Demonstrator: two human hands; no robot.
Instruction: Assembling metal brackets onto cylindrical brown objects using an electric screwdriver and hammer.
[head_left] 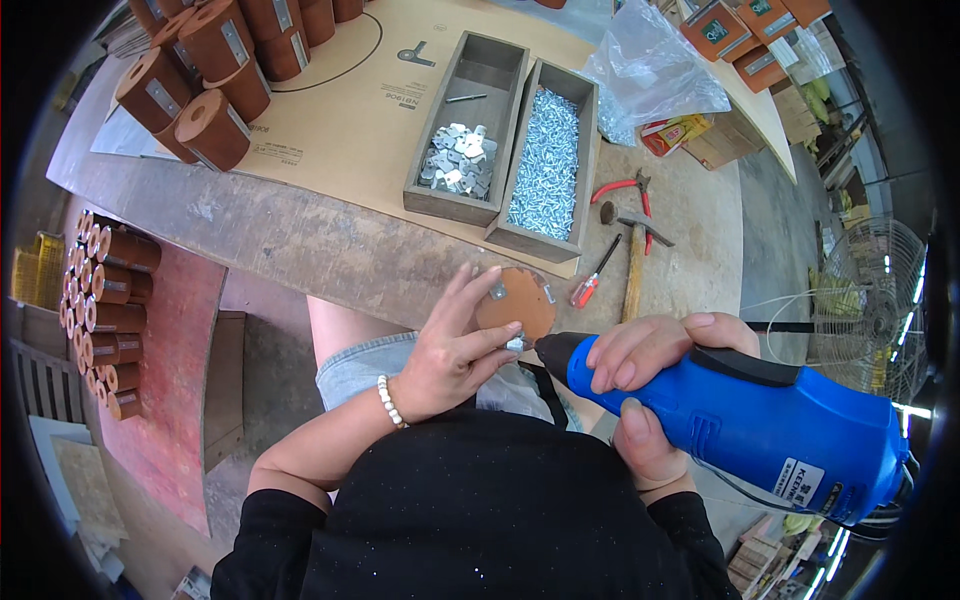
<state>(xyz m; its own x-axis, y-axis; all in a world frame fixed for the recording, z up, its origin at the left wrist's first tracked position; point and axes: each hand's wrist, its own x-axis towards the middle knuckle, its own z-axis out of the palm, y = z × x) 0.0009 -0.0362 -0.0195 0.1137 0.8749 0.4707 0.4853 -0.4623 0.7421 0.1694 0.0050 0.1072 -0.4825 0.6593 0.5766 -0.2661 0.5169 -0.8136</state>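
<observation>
My left hand [448, 348], a beaded bracelet at its wrist, grips a round brown piece [524, 303] at the table's front edge. Small metal plates sit at the rim of this piece; whether it is a thin disc or a cylinder's end I cannot tell. A blue electric screwdriver [760, 425] lies in the closed grip of my right hand [650, 370]. Its dark nose points left, right by a metal plate [516, 343] near my left fingers. The bit's contact with a screw is too small to make out.
Beyond my hands stand a wooden tray of metal plates [432, 195] and a tray of screws [590, 150]. To their right lie red-handled pliers [647, 205], a hammer [635, 270] and a screwdriver [586, 290]. Brown cylinders [215, 130] are stacked far left; a fan [868, 300] stands right.
</observation>
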